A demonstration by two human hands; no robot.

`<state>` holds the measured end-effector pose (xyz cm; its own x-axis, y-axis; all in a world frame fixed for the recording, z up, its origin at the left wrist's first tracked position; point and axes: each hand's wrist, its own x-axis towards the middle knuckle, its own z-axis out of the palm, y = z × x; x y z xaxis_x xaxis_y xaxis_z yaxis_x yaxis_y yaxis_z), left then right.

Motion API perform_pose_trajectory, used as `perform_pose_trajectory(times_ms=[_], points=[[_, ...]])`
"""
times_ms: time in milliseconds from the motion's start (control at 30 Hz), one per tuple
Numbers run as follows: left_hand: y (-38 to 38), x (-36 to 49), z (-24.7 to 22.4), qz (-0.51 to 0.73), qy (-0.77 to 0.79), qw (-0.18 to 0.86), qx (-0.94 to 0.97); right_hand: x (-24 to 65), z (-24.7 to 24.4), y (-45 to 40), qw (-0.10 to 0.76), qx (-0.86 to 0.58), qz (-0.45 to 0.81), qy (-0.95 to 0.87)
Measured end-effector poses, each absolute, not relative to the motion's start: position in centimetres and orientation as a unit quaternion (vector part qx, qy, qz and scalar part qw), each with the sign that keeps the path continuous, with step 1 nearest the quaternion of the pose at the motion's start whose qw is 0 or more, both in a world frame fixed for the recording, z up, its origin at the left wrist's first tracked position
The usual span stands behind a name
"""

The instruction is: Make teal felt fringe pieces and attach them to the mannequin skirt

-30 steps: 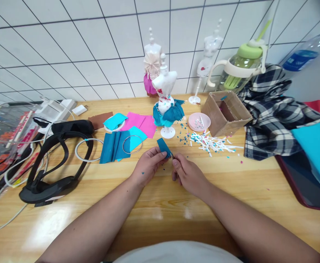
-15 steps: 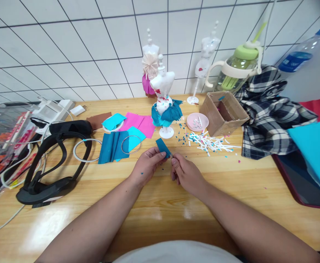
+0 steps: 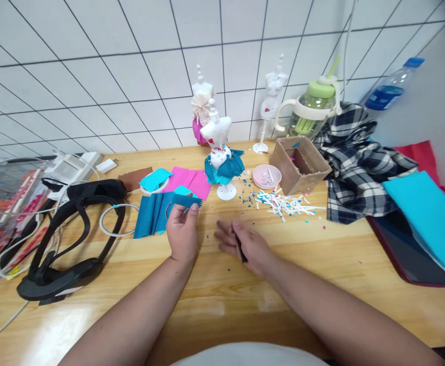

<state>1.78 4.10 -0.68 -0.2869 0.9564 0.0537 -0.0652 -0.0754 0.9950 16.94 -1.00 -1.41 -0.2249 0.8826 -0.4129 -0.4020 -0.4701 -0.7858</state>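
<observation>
My left hand pinches a dark teal strip of paper between thumb and fingers, above the sheets at the left. The strip's right edge is cut into a jagged fringe. To its right, my right hand is closed around small dark-handled scissors, blurred by motion; their blades are hidden, and some fingers stretch leftward. Just beyond both hands stands a white mini dress form wearing a ruffled teal paper skirt. Teal sheets lie beside my left hand, under a thin ring.
White paper strips and teal scraps are scattered near a pink dish and a cardboard box. Two more dress forms stand behind. A black headset and cables lie left; plaid cloth and a jug are right.
My left hand has moved left and up with the teal strip. My right hand has drawn down, away from the strip, with the scissors. The view has tilted slightly.
</observation>
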Motion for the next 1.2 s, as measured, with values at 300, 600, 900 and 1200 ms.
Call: perform_pose_trajectory(times_ms=[300,600,900,1200], points=[[5.1,1.4,-2.3,0.683,0.511,0.359,0.38,17.8,0.1,-1.5,0.215,-0.243,0.899,-0.294],[4.8,1.6,-1.9,0.625,0.508,0.418,0.42,21.7,-0.8,1.3,0.544,-0.563,0.398,-0.478],[3.6,2.5,-1.9,0.475,0.461,0.491,0.566,20.5,0.4,-0.5,0.451,-0.535,0.364,-0.615],[2.2,3.2,-0.8,0.402,0.432,0.386,0.709,20.0,0.6,-0.4,0.441,-0.557,0.418,-0.566]])
